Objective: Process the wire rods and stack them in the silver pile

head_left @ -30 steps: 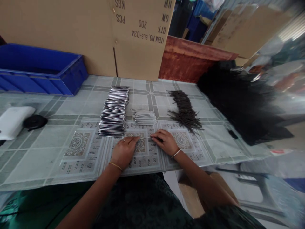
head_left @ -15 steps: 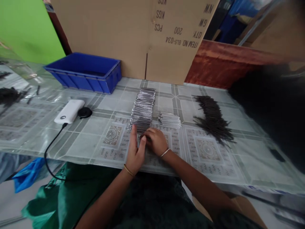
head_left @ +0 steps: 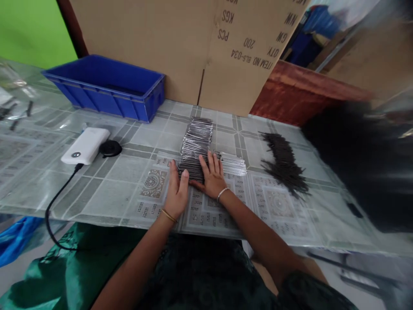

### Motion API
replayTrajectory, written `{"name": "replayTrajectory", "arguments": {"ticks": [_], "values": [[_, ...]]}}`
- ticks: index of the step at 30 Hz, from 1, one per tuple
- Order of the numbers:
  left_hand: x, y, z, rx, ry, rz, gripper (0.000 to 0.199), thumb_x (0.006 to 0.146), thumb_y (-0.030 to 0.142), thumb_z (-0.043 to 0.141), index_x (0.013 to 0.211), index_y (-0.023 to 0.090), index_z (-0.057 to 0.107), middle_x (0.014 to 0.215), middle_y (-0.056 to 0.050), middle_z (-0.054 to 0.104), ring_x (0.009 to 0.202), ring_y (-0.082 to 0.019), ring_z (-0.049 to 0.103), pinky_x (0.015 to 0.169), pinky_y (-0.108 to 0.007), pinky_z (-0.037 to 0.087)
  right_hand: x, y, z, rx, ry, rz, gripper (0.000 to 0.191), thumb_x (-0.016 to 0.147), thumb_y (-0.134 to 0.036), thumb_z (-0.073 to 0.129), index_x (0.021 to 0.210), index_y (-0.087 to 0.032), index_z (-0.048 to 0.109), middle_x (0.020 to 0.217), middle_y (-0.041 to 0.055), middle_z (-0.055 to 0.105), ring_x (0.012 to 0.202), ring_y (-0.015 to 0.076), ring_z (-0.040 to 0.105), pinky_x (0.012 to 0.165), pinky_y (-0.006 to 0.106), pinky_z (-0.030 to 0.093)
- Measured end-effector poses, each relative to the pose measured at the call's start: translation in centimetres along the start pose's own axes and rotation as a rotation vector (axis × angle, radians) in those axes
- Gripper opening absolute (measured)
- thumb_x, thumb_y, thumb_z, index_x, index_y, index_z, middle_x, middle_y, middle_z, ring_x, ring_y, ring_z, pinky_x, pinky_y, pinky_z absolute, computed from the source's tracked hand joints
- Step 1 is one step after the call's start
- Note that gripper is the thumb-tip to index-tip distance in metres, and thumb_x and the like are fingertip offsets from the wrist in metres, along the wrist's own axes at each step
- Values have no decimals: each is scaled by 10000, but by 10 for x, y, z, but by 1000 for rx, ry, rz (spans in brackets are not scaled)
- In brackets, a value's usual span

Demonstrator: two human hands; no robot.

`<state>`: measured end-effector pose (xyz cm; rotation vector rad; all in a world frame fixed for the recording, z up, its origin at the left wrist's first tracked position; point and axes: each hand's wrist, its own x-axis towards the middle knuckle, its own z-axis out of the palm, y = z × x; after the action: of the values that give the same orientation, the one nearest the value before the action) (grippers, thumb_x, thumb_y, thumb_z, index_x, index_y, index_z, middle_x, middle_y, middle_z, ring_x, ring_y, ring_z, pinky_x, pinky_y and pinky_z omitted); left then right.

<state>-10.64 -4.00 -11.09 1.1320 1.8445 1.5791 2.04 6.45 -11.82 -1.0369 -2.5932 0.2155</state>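
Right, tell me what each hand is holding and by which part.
Nothing is gripped. Both hands lie open and flat: the left hand presses the near left corner of the long stack of silver metal strips, the right hand its near right end.

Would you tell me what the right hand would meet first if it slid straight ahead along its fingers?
Probably the small stack of silver rods: the right hand already touches it.

You sit in a small packing workshop: shipping carton (head_left: 226, 47) printed with item number and quantity, blue crate (head_left: 106, 86), stacked metal rods (head_left: 195, 144), dark sticks (head_left: 284, 161), vinyl-covered table (head_left: 112, 189).
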Motion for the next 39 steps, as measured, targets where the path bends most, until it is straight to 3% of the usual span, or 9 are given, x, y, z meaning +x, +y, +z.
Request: {"name": "replayTrajectory", "arguments": {"ticks": [5, 9, 13, 17, 21, 24, 29, 34, 39], "values": [[6, -4, 12, 126, -37, 147, 718, 949, 542, 426, 1535, 175, 232, 1628, -153, 140, 1514, -245, 59, 1228, -497, 93, 14, -5, -4, -52, -56, 35, 958, 822, -607, 627, 1558, -175, 192, 1634, 162, 40, 1502, 354, 20, 1188, 565, 81], [6, -6, 14, 115, 18, 125, 691, 949, 538, 429, 1525, 193, 268, 1627, -146, 149, 1512, -245, 82, 1228, -497, 98, -4, -2, -27, -59, -38, -63, 1006, 778, -643, 657, 1557, -191, 207, 1632, 153, 65, 1494, 353, 72, 1191, 559, 77], [8, -7, 10, 106, 31, 95, 718, 936, 557, 447, 1516, 164, 293, 1615, -158, 193, 1508, -248, 129, 1235, -467, 114, -40, 35, -57, -43, 63, 11, 707, 887, -544, 585, 1490, -241, 376, 1518, 128, 373, 1371, 307, 354, 1166, 512, 199], [8, -4, 4, 117, 50, 39, 681, 949, 542, 425, 1519, 198, 283, 1620, -130, 199, 1505, -239, 151, 1236, -456, 130, -69, 77, -61, -50, -6, 120, 426, 955, -375, 532, 1357, -234, 547, 1307, 122, 579, 1184, 293, 502, 1063, 490, 344], [1, 16, 15, 344, 94, 306, 649, 943, 441, 474, 1515, 200, 282, 1621, -125, 199, 1507, -258, 148, 1227, -487, 178, -80, 81, -52, -32, -26, 130, 374, 961, -319, 530, 1319, -222, 577, 1320, 116, 571, 1198, 290, 487, 1060, 477, 358], [-6, 33, 45, 606, -121, 519, 542, 935, 311, 463, 1464, 216, 389, 1574, -115, 327, 1461, -285, 284, 1181, -513, 284, -87, 75, -58, -3, -32, 108, 367, 950, -284, 549, 1309, -221, 584, 1304, 106, 582, 1186, 279, 495, 1050, 458, 373], [2, 38, 93, 901, -449, 494, 457, 897, 129, 389, 1323, 149, 553, 1330, -168, 595, 1206, -300, 570, 1000, -481, 472, -113, 119, -97, -78, 103, 137, 358, 961, -252, 493, 1303, -225, 592, 1254, 89, 607, 1116, 256, 526, 1031, 423, 380], [21, 48, 97, 1055, -578, 541, 376, 850, 39, 353, 972, 128, 697, 1039, -180, 668, 985, -314, 639, 824, -453, 532, -137, 192, -117, -290, 230, 480, 311, 922, -240, 507, 1181, -189, 670, 1155, 132, 612, 985, 281, 538, 866, 422, 433], [27, 60, 101, 1228, -589, 613, 343, 878, 65, 353, 989, 113, 673, 969, -178, 657, 925, -325, 631, 791, -456, 505, -135, 202, -111, -363, 133, 515, 234, 936, -276, 527, 1067, -219, 713, 1127, 133, 609, 977, 295, 520, 806, 422, 417]]}}
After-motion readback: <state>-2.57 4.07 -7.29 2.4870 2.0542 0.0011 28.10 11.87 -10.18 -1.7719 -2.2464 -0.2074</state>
